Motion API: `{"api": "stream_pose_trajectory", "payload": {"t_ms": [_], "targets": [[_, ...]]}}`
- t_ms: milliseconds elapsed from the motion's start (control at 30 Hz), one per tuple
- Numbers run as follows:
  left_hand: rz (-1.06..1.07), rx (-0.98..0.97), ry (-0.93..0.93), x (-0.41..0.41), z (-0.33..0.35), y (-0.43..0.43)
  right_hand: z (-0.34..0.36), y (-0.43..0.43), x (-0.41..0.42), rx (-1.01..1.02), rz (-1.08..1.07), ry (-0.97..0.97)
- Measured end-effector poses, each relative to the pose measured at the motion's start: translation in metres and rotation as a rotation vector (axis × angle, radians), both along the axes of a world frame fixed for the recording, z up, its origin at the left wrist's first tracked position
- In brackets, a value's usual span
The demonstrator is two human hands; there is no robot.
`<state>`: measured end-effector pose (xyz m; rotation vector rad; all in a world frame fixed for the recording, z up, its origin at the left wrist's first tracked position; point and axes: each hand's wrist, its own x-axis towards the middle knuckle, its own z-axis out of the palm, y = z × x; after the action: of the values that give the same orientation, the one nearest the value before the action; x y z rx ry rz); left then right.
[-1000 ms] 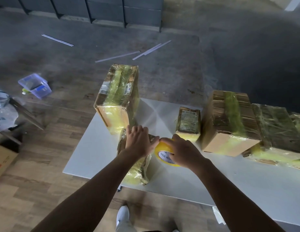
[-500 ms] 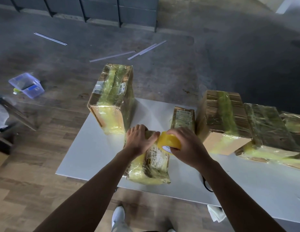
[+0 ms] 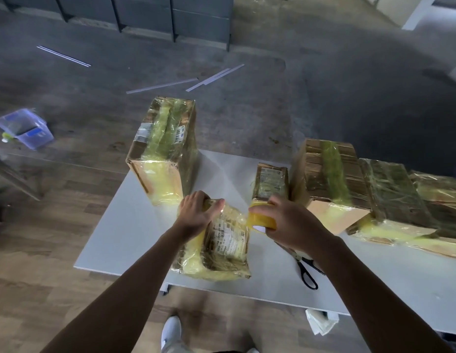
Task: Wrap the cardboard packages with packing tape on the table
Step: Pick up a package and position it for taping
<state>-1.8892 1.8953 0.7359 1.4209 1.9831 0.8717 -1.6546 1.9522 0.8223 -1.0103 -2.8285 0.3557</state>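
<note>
Two hands work the package [image 3: 222, 245] at the table's [image 3: 115, 240] front edge: left hand [image 3: 196, 214] fingers curled over its far end, right hand [image 3: 293, 225] gripping the roll [image 3: 263, 220], since carried across to its right side, so another band appears underway.

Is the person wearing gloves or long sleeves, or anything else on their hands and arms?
No gloves. The left hand and right hand are bare, with no rings that I can see. The left forearm and right forearm are bare too: no sleeves in view, and no watch or bracelet on either wrist.
</note>
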Motion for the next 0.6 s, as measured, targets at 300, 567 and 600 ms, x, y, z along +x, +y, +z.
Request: {"api": "stream_pose_trajectory", "payload": {"t_ms": [300, 567, 600], "targets": [[-0.108, 0.152, 0.146, -0.016, 0.009, -0.010, -0.031, -0.014, -0.016, -0.027, -0.002, -0.094], [0.135, 0.159, 0.013, 0.008, 0.008, -0.015, -0.060, -0.023, -0.008, -0.206, -0.086, 0.248], [0.134, 0.167, 0.025, 0.008, 0.006, -0.015, -0.057, -0.021, -0.007, -0.203, -0.062, 0.223]]}}
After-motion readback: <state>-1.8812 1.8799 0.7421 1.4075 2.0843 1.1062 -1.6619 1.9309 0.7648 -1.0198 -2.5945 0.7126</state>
